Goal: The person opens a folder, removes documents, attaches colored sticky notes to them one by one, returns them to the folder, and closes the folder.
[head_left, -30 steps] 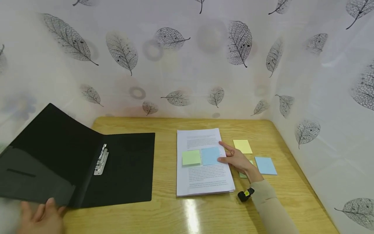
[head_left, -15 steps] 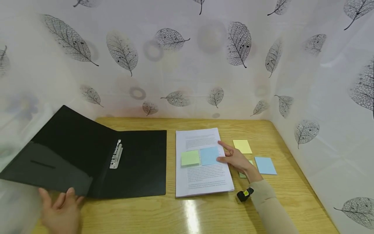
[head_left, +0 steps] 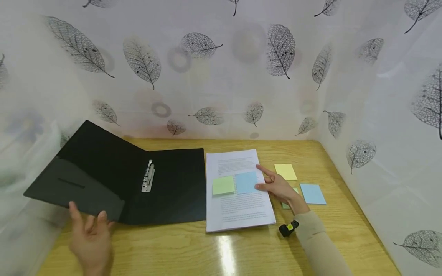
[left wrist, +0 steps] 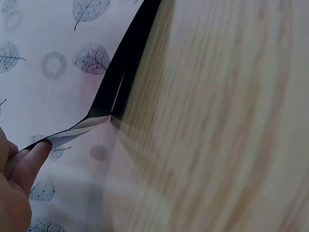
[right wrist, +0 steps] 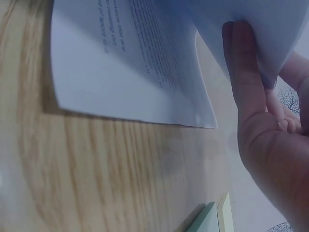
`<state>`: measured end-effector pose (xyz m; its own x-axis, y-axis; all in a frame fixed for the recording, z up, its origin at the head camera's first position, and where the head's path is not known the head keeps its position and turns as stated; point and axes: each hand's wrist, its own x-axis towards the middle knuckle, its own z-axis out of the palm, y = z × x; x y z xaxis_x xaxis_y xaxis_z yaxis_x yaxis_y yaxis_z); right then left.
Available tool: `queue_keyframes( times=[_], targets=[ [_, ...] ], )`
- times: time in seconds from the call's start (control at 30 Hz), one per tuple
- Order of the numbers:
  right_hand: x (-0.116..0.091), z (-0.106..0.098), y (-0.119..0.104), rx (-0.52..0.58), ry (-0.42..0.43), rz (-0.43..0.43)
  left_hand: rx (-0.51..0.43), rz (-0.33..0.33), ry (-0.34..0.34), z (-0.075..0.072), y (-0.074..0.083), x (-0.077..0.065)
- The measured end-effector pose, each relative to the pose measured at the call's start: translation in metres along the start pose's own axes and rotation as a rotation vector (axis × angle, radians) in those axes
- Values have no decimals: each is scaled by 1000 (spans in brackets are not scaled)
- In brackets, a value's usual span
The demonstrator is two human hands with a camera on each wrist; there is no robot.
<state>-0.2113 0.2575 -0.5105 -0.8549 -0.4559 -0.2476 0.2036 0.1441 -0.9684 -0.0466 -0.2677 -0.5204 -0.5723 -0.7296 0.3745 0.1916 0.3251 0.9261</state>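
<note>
A black clip folder (head_left: 179,184) lies spread on the left of the table, its left cover tilted up and a metal clip (head_left: 148,177) near the spine. My left hand (head_left: 91,245) holds the near edge of that raised cover; the left wrist view shows the cover's edge (left wrist: 79,126) between thumb and fingers. In the middle is a stack of printed paper (head_left: 238,211). On it sit a green sticky note pad (head_left: 223,186) and a blue sticky note pad (head_left: 246,183). My right hand (head_left: 279,188) pinches the blue pad's right side, also visible in the right wrist view (right wrist: 260,111).
Right of the paper lie a yellow sticky note pad (head_left: 285,172), another blue pad (head_left: 312,194) and a green one (head_left: 285,205) partly hidden under my right hand. A leaf-printed curtain (head_left: 207,76) surrounds the wooden table (head_left: 165,249) at the back and sides.
My left hand has slid the folder rightward and slightly away from me, so its right edge now meets the paper stack's left edge. My right hand stays at the blue pad.
</note>
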Motion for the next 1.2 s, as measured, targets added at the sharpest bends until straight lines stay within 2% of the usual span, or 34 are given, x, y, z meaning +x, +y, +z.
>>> queue_keyframes(
  times=[0.07,0.2,0.47,0.77,0.93,1.1,1.2],
  targets=[
    [1,1,-1,-7,6,1,46,26,-39,3,2,-3],
    [2,2,-2,10,9,-4,124,32,-108,9,7,-11],
    [9,8,-4,62,0,-30,151,76,-190,21,14,-30],
    [15,16,-4,113,-8,-43,269,185,-207,35,26,-50],
    [20,20,-3,110,23,-33,327,178,-232,38,32,-58],
    [25,25,-2,108,37,-27,336,210,-225,40,34,-60],
    [28,29,-1,106,32,-25,343,191,-219,40,34,-60]
  ],
)
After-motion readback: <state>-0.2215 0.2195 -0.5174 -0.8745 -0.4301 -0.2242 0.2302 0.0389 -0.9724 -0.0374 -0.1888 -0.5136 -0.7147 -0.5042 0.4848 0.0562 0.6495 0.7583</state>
